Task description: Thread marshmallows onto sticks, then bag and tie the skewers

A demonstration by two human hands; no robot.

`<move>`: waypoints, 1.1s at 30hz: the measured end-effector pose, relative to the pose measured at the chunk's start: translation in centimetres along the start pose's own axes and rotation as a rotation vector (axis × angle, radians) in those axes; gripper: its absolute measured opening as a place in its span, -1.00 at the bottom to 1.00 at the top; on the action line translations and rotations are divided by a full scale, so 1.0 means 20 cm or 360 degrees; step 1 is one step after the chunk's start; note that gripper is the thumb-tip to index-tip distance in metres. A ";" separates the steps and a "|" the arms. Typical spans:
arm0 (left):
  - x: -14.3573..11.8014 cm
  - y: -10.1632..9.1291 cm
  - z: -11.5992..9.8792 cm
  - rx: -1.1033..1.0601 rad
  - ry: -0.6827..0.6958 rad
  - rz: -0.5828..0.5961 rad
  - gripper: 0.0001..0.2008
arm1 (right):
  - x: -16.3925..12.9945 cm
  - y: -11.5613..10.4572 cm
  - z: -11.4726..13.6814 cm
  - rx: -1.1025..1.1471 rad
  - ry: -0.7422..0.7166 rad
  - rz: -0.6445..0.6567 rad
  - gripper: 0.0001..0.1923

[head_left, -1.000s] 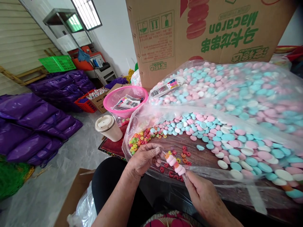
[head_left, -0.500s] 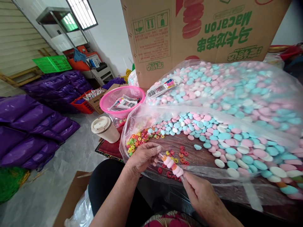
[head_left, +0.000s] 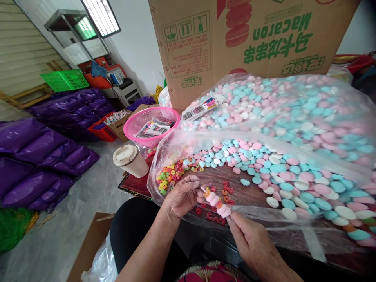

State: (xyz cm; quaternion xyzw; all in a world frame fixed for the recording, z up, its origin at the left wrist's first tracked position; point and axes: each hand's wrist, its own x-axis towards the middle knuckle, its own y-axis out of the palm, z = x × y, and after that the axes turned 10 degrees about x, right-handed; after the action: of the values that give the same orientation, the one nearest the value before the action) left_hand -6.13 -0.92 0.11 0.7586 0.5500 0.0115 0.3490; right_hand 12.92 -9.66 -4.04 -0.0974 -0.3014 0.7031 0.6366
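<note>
Pinched in my right hand's (head_left: 252, 243) grip, the skewer (head_left: 216, 203) of pink and orange candies slants up across the open plastic bag (head_left: 176, 141). I judge the low hold leaves its tip free for my left hand (head_left: 180, 196), whose fingertips close on it; what they hold I cannot tell. Loose candy rings (head_left: 169, 176) lie just beside on the surface (head_left: 138, 184). Behind, the cardboard box (head_left: 205, 43) reads "Macaron", upside down.

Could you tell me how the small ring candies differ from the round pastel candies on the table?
The ring candies are small, holed and bright red, orange, green, yellow; the pastel candies are larger, solid discs in pink, blue, white. Rings form a small pile; discs spread widely. Both lie on clear plastic sheeting.
</note>
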 end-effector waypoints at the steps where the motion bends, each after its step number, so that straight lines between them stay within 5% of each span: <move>1: 0.00 0.00 0.00 0.0008 0.0001 -0.0011 -0.77 | 0.00 0.00 0.00 -0.0008 -0.0003 -0.0001 -0.67; 10: 0.01 0.00 0.03 0.0115 0.0087 -0.0137 -0.74 | 0.00 0.00 -0.02 -0.0055 -0.0022 -0.0098 -0.67; 33: 0.02 0.03 0.07 0.0024 -0.0023 -0.0067 -0.68 | 0.01 0.01 -0.04 -0.0041 -0.0058 -0.0095 -0.68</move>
State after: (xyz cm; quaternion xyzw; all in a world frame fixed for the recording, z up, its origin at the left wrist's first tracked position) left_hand -5.02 -1.47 -0.78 0.7495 0.5634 -0.0055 0.3476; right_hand 13.13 -9.28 -4.71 -0.0837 -0.3249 0.6814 0.6505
